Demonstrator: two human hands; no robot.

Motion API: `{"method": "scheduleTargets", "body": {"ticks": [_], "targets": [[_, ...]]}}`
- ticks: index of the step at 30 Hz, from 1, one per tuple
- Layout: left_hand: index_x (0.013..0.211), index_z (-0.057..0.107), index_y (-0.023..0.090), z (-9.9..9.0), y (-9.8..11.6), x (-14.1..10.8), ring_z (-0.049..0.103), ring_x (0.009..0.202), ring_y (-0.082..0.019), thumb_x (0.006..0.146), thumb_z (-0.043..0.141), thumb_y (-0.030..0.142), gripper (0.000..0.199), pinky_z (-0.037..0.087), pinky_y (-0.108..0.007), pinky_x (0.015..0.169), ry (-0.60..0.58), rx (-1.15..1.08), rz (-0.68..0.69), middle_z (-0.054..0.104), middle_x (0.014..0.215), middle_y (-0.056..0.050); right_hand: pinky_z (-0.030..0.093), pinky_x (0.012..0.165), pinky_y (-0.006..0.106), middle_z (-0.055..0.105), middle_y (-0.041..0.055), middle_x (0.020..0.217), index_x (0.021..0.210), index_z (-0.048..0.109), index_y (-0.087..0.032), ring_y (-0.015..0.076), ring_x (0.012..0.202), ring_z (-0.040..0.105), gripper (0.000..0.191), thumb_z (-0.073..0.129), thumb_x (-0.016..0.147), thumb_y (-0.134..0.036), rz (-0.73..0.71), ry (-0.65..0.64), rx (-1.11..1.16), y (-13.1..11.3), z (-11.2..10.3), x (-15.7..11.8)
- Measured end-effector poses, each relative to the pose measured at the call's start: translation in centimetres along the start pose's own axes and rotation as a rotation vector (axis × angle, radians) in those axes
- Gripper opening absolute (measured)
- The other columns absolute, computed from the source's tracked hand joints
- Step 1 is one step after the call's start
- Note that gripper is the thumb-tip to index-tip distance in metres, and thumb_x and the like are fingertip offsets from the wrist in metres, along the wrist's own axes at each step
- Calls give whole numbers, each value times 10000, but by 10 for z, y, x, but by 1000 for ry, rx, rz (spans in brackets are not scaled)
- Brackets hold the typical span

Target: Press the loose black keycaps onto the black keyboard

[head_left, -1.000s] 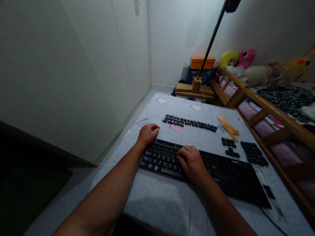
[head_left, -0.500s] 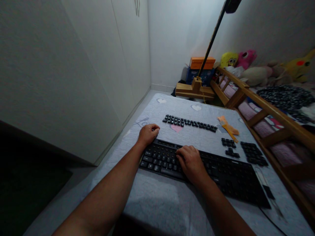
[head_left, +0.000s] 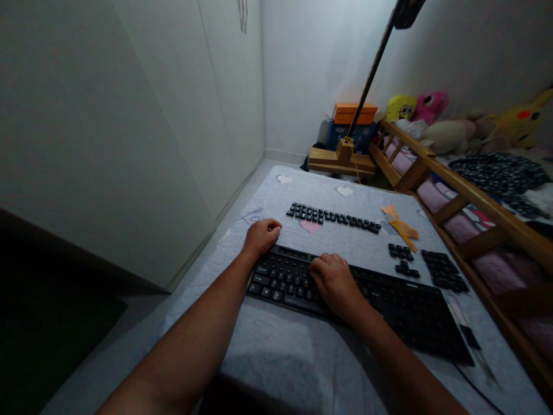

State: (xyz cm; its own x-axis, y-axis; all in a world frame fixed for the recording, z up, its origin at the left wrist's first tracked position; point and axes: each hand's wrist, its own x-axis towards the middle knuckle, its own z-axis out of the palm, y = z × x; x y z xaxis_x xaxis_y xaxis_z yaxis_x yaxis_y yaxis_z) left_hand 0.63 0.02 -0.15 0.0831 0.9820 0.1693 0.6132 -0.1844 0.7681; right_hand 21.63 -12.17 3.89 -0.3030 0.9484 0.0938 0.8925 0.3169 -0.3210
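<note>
Black computer keyboard (head_left: 391, 295) lies partly capped on heart-print cloth (head_left: 280, 340)

At the far left stands a pale wardrobe (head_left: 129, 127). Next comes the person's left hand (head_left: 262, 236), fingers curled inward at the keyboard's far left corner; whether they pinch anything cannot be told. The keyboard lies flat, slanting across the cloth in front of the person. Its lower left rows carry keys, while its right end shows mostly bare sockets. Beyond it runs a strip of loose black keycaps (head_left: 334, 217). The right hand (head_left: 334, 282) is over the middle of the keyboard, fingers bent and bunched; their tips are partly hidden, so whether they grip a key cannot be told. Farther right, a yellow-handled brush (head_left: 401, 233) lies against an orange piece (head_left: 410, 226). Nearer sit two small keycap clusters (head_left: 401, 252) and a larger keycap block (head_left: 444, 271). A slim, blurred tool (head_left: 470, 337) lies beside the keyboard's right end, near a black cable (head_left: 477, 389). A wooden bed rail (head_left: 484, 196) runs along the right.
</note>
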Motion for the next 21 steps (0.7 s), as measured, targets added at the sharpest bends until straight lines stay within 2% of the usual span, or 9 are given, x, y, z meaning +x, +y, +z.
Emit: {"method": "scheduleTargets", "body": {"ticks": [4,9,13,21], "targets": [[870,740,176,0,0,0,670,818,-189,765,547,298,251,498,-281,773,-1,3,-4,745,864,-44,330,796,308,620,39,910,897,624,-203,191,884,499,103,524,913,-190,-2,-31,-75,-2,-1,4],[869,740,179,0,0,0,669,822,-189,768,548,304,251,499,-279,769,-2,0,0,743,863,-43,327,813,318,614,45,936,915,607,-199,204,889,491,65,545,907,-220,14,10,-96,-3,0,0],[858,739,177,-1,1,0,669,801,-185,765,546,298,246,495,-284,770,-7,0,0,742,853,-41,319,807,322,614,50,931,906,612,-209,213,901,486,109,522,927,-267,-7,20,-154,-2,0,-3],[862,743,176,-1,1,0,670,810,-192,759,548,301,254,503,-288,775,-5,-8,4,741,853,-46,292,775,325,622,48,905,896,627,-220,206,878,482,164,476,951,-251,-50,-15,-246,-4,-1,0]]}}
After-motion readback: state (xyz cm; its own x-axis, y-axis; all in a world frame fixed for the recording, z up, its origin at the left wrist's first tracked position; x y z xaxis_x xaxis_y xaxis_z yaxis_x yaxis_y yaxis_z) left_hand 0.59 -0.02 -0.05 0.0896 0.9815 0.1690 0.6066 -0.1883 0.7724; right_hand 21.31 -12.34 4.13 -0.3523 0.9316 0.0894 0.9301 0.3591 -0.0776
